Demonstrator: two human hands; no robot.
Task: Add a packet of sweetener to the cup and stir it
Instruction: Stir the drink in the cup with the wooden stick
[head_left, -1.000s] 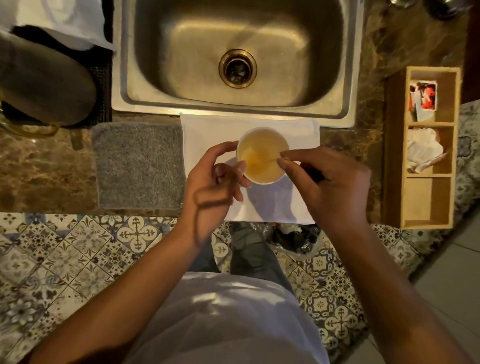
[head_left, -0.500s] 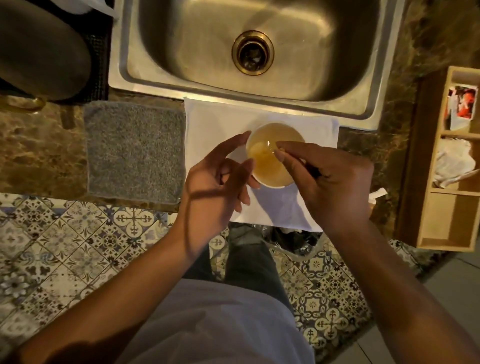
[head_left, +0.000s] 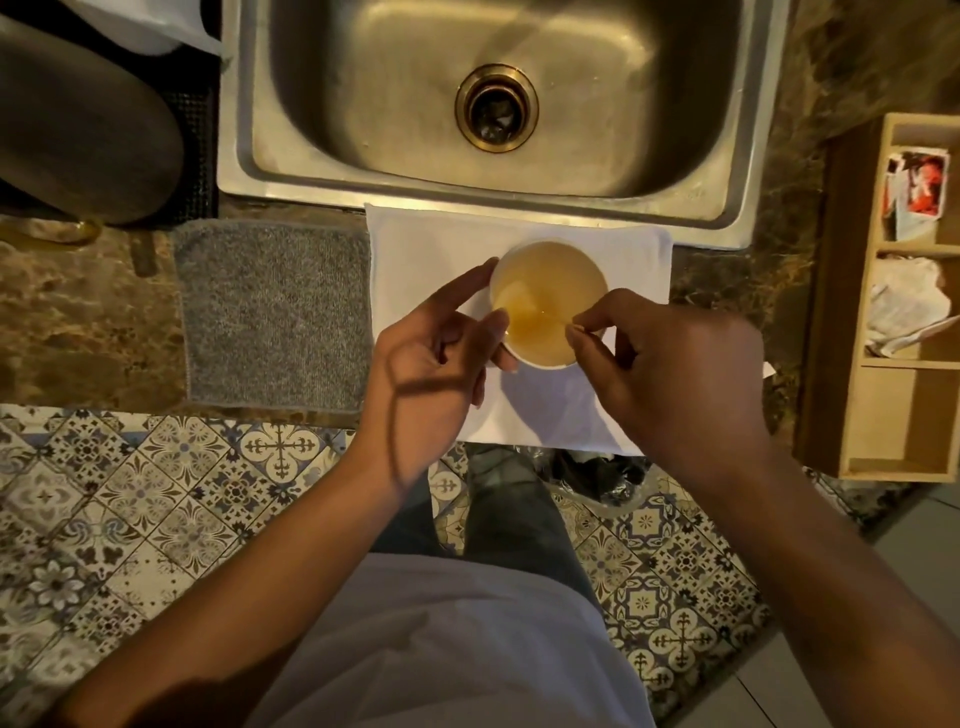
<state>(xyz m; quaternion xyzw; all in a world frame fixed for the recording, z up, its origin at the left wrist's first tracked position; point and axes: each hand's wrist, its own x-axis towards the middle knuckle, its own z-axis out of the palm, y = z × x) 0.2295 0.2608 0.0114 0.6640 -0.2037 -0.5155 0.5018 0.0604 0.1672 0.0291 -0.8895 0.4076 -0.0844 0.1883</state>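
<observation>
Stands on a white cloth (head_left: 415, 249) at the desk (head_left: 78, 322) edge, just in front of the sink (head_left: 374, 171): a small white cup (head_left: 549, 304), nearly full of pale amber drink. Looks light and thin-walled, probably paper, so likely to dent under a hard squeeze and easy to tip with liquid this close to the rim. Best held low on the side wall, gently, never by the rim.

Steadied from the left by the left hand (head_left: 431, 364), with its fingers (head_left: 493, 332) laid loosely against the cup's near wall, index finger straight along the side, nothing gripped. Above the right rim, the right hand (head_left: 670, 374), thumb and index fingertips (head_left: 576, 332) pinched tight on something very thin that dips into the drink; seems to be a stirrer, though too fine to make out. Judged to be the stirring step, sweetener apparently already in.

Off to the right, a wooden box (head_left: 841, 312) with packets (head_left: 914, 187) in its top compartment. Left of the cloth, a grey mat (head_left: 275, 317).
</observation>
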